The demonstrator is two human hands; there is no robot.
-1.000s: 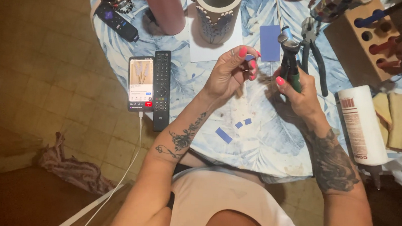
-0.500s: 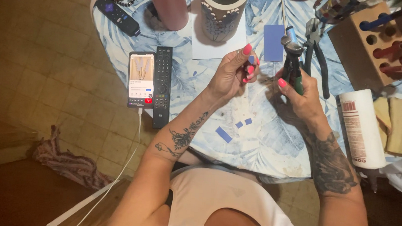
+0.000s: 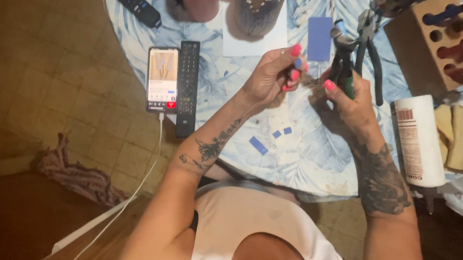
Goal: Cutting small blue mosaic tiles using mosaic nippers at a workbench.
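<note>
Fingers of my left hand are pinched together on a tiny blue piece, held between the thumb and the pink-nailed fingertips. That piece is too small for me to tell which way it points. My right hand is wrapped tight around the green handles of the pliers, with the thumb on top. These pliers stand almost straight up, long way running away from me, and their dark nose points to the far side of the table. The nose sits just beside a blue card lying flat on the cloth. Both hands are up over the middle of the table, close together, with the blue piece between them near the pliers. My left arm comes in from the lower left, bent at the wrist. My right arm comes in from the lower right, with the wrist turned so the back of the hand faces me. A second pair of pliers with dark handles lies just to the right of the one I hold. Three little blue bits lie on the cloth closer to me. A phone and a black remote lie side by side on the left. A white bottle lies on its side at the right edge.
</note>
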